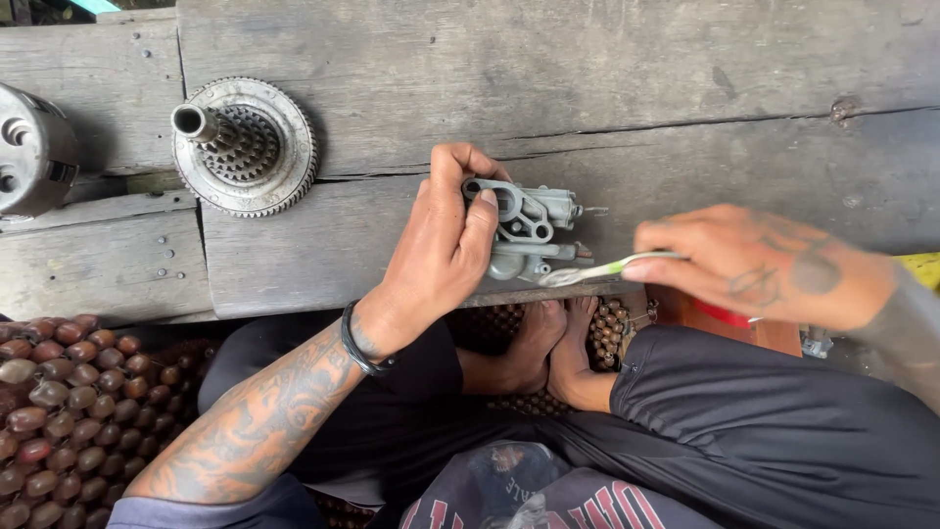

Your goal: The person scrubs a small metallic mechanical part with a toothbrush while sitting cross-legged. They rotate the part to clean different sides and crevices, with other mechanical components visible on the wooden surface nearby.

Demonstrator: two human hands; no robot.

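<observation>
My left hand (443, 245) grips a grey cast-metal engine part (529, 231) and steadies it on the edge of a weathered wooden bench (607, 98). My right hand (759, 263) holds a toothbrush with a white and green handle (612, 267); its head touches the lower side of the metal part. A black band circles my left wrist. I sit cross-legged, bare feet just below the bench edge.
A round toothed clutch gear with a central shaft (243, 145) stands on the bench at the left. Part of a silver cylindrical housing (31, 149) shows at the far left edge. A mat of brown wooden beads (59, 402) lies beneath me. A red object (720, 313) sits under my right hand.
</observation>
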